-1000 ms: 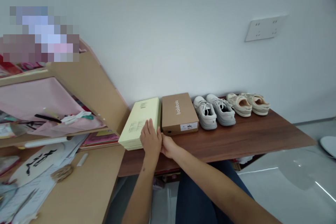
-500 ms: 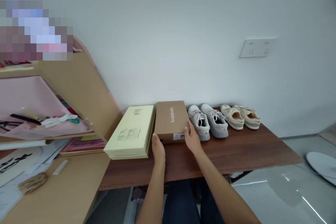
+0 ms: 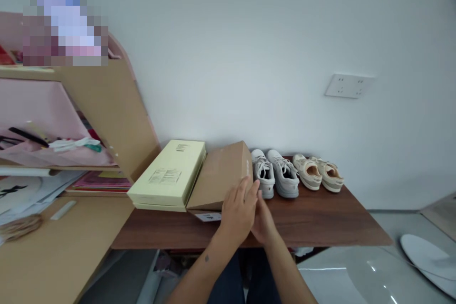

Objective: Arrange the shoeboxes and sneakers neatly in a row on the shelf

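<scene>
A brown cardboard shoebox (image 3: 221, 171) sits tilted on the dark wooden table, its right side raised. White lettering shows on its narrow right face, and a white label is at its front left end. My left hand (image 3: 238, 209) lies over the front right corner of the box, fingers curled on its edge. Close against it, my right hand (image 3: 264, 222) touches the same corner from the right; its fingertips are partly hidden. Along the left side of the shoebox rests a pale yellow box (image 3: 171, 171).
White-grey sneakers (image 3: 283, 175) and a pair of beige shoes (image 3: 317, 173) stand right of the box, near the wall. On the left is a tan desk (image 3: 71, 242) with a shelf (image 3: 103, 99) holding papers and pens. A wall socket (image 3: 349, 86) is above right.
The shoebox was lying flat with its lettering up; now it is tipped with its right side raised. My left hand has moved from its left side across to its right corner, beside my right hand.
</scene>
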`<state>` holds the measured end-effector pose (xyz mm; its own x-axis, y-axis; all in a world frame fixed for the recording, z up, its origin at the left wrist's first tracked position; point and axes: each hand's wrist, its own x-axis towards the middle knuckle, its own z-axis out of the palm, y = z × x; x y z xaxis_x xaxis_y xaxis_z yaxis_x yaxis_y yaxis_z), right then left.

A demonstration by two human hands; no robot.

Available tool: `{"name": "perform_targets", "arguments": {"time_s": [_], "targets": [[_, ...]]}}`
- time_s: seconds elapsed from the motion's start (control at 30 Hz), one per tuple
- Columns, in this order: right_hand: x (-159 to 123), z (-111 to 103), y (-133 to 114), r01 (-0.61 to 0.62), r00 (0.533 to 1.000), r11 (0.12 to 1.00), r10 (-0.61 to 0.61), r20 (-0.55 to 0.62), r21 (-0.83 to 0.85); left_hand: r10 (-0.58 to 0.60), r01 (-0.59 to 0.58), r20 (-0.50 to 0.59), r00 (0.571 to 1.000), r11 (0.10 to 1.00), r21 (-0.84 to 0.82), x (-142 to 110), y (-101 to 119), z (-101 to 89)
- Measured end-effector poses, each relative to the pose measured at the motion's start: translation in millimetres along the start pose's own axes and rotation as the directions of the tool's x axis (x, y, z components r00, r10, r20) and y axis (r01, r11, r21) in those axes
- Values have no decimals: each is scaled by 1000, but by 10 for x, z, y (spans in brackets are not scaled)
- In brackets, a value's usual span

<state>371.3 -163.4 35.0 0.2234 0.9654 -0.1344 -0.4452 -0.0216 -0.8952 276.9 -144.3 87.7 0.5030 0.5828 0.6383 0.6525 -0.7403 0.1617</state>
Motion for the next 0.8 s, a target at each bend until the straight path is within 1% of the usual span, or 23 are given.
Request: {"name": "perform_targets", "arguments": {"time_s": [0.1,0.2,0.27,0.33,0.37,0.4,0.43,0.47,0.5,0.53,0.57,0.6,0.63,0.67,0.7,0.73,0.77,0.8], "targets": [[105,10,29,92,994,995,-89,-55,43,-54,54,6,999,997,50,-47,-32,263],[176,-24,54,116,991,993,-114,-76,12,-101,99,23,995,993,71,-8,-122,501],[167,-148,-25,146,985,988,-149,-86,-44,-139,137,25,990,988,77,60,-205,627],[134,-376,-194,235,960,958,-256,-115,-166,-152,151,18,988,987,51,138,-273,722],[122,-521,-302,296,929,916,-342,-142,-269,-144,144,10,990,989,21,176,-285,762],[121,-678,-415,348,881,848,-441,-170,-400,-129,129,0,992,991,-21,211,-275,801],[135,-837,-525,373,811,746,-551,-196,-551,-107,106,-10,994,992,-70,244,-238,843],[165,-989,-623,353,733,628,-646,-213,-693,-82,80,-14,997,989,-123,276,-175,891],[210,-1125,-703,293,676,515,-708,-206,-806,-69,66,-13,998,983,-171,308,-90,947],[267,-1241,-761,226,660,421,-729,-180,-878,-79,77,-3,997,975,-209,343,10,1010],[329,-1334,-795,172,680,358,-717,-152,-918,-117,117,15,993,964,-238,381,113,1079],[390,-1406,-808,136,716,329,-685,-136,-935,-178,182,38,983,948,-261,423,209,1151],[444,-1463,-805,113,750,336,-646,-141,-935,-255,261,59,965,922,-286,467,288,1222],[485,-1510,-791,97,768,385,-616,-177,-918,-330,335,72,941,886,-321,509,343,1289],[513,-1551,-772,79,766,456,-597,-238,-887,-393,393,78,916,841,-371,546,372,1349],[527,-1591,-750,58,749,524,-586,-310,-850,-445,430,75,893,791,-436,572,377,1402],[531,-1631,-728,59,730,603,-570,-377,-796,-496,457,68,865,727,-512,586,364,1446],[529,-1671,-704,78,720,681,-543,-432,-728,-558,483,66,827,645,-592,583,343,1485]]}}
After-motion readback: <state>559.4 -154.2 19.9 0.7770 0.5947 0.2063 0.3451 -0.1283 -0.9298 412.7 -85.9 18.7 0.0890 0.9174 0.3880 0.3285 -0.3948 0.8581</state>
